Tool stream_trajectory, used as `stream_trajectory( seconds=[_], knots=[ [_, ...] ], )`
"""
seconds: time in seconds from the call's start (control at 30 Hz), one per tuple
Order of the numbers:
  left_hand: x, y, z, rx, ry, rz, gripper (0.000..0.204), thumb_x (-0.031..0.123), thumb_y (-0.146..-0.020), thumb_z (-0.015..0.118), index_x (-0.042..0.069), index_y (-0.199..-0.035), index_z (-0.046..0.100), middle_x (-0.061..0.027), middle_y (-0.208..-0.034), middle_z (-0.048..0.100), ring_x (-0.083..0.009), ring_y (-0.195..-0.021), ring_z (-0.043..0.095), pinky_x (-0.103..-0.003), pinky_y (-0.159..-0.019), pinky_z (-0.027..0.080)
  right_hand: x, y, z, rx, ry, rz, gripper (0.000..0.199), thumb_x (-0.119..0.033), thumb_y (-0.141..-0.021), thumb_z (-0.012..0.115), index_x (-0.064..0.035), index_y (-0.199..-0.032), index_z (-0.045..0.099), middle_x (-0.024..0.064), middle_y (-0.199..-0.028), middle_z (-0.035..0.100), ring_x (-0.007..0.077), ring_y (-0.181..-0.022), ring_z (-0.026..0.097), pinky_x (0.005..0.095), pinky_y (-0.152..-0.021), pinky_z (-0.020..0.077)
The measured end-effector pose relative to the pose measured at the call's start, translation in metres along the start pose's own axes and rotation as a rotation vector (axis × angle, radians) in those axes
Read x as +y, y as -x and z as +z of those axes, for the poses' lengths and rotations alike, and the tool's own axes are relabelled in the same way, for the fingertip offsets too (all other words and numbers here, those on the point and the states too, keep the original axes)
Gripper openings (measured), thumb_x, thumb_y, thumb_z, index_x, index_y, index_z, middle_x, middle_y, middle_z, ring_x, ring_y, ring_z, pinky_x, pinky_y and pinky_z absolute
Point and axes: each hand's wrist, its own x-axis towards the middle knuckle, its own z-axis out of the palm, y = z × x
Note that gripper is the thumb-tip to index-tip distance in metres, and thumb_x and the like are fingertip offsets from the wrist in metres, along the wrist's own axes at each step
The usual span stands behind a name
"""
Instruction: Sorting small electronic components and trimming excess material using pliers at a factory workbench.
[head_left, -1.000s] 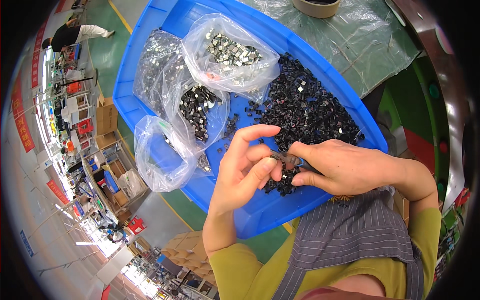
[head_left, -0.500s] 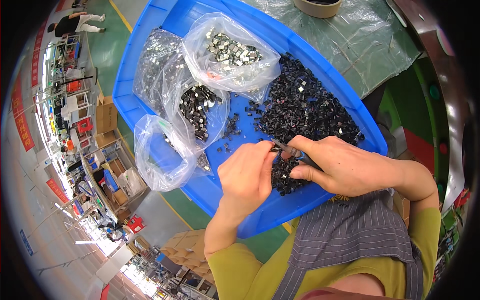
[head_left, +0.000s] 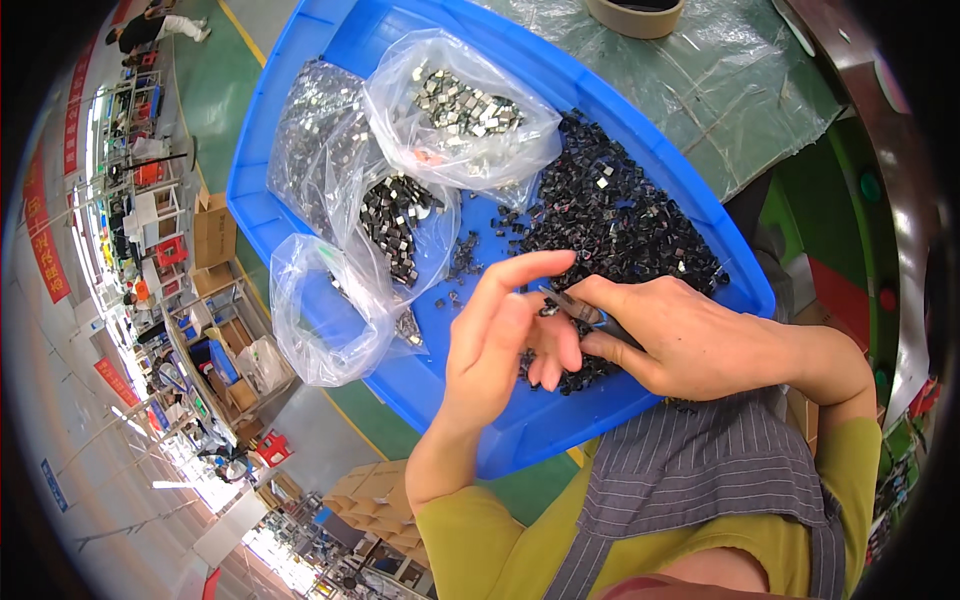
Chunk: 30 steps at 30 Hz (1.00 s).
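Over the near end of a blue tray [head_left: 400,395], my left hand [head_left: 505,325] is open, its index finger stretched out and the other fingers apart. A small dark piece with a shiny face [head_left: 548,308] shows beside these fingers; whether they touch it is unclear. My right hand [head_left: 690,335] is closed around small hand pliers [head_left: 585,312] with dark handles and a touch of blue, the jaws pointing at my left hand. Beneath and beyond both hands lies a heap of small black parts [head_left: 620,220].
On the tray's left side sit a clear bag [head_left: 465,95] of silvery square pieces, another bag [head_left: 395,225] of dark and silvery pieces, and a crumpled bag [head_left: 335,320]. Beyond the tray are a plastic-covered table [head_left: 740,90] and a round container [head_left: 637,18]. Cardboard boxes [head_left: 365,505] stand lower left.
My left hand has opened from a pinch at the plier tips, its index finger lifting away and the others spreading. The right hand keeps the pliers in nearly the same place.
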Motion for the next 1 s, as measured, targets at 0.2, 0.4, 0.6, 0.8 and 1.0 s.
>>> stream_trajectory(
  seconds=[0.2,0.4,0.6,0.8,1.0],
  knots=[
    [-0.005,0.003,0.001,-0.041,0.25,0.051,0.036,0.013,-0.105,0.046,-0.001,-0.138,0.043,-0.0097,-0.077,0.063,-0.0062,-0.055,0.049,-0.019,-0.051,0.041,-0.004,-0.003,0.001,-0.015,-0.102,0.009,0.022,-0.012,-0.097,0.055,0.0013,-0.114,0.05,0.0255,-0.086,0.066,0.0453,-0.086,0.064,0.0508,-0.072,0.0491],
    [-0.011,0.002,0.001,-0.039,-0.026,0.297,0.03,0.002,-0.103,0.046,0.001,-0.133,0.05,-0.0087,-0.08,0.066,-0.0056,-0.058,0.053,-0.019,-0.051,0.041,-0.017,-0.003,-0.011,-0.149,-0.255,0.156,0.019,-0.012,-0.098,0.053,0.0017,-0.112,0.051,0.0214,-0.087,0.068,0.0403,-0.084,0.067,0.0456,-0.071,0.0506],
    [-0.009,0.003,0.004,-0.015,-0.108,0.277,0.027,0.001,-0.103,0.046,0.0,-0.129,0.052,-0.0086,-0.082,0.067,-0.0057,-0.058,0.053,-0.019,-0.051,0.041,-0.012,-0.001,-0.01,-0.135,-0.273,0.137,0.018,-0.012,-0.098,0.052,0.002,-0.11,0.051,0.0213,-0.085,0.068,0.0397,-0.082,0.068,0.0447,-0.071,0.0509],
    [-0.006,0.009,0.003,0.075,0.071,0.201,0.025,0.007,-0.105,0.043,-0.001,-0.128,0.046,-0.0145,-0.089,0.068,-0.0092,-0.063,0.059,-0.02,-0.055,0.047,0.006,-0.003,0.008,0.256,0.11,-0.113,0.027,-0.009,-0.09,0.063,-0.0019,-0.114,0.054,0.0199,-0.095,0.063,0.0403,-0.092,0.062,0.0465,-0.078,0.0481],
    [-0.001,0.011,0.006,0.119,0.047,0.202,0.029,0.007,-0.105,0.044,-0.001,-0.132,0.041,-0.0173,-0.097,0.067,-0.0133,-0.069,0.063,-0.023,-0.06,0.051,0.008,-0.006,0.01,0.492,0.662,-0.225,0.044,-0.001,-0.07,0.069,-0.0044,-0.113,0.06,0.0078,-0.084,0.051,0.0273,-0.081,0.052,0.038,-0.07,0.0379]
  ],
)
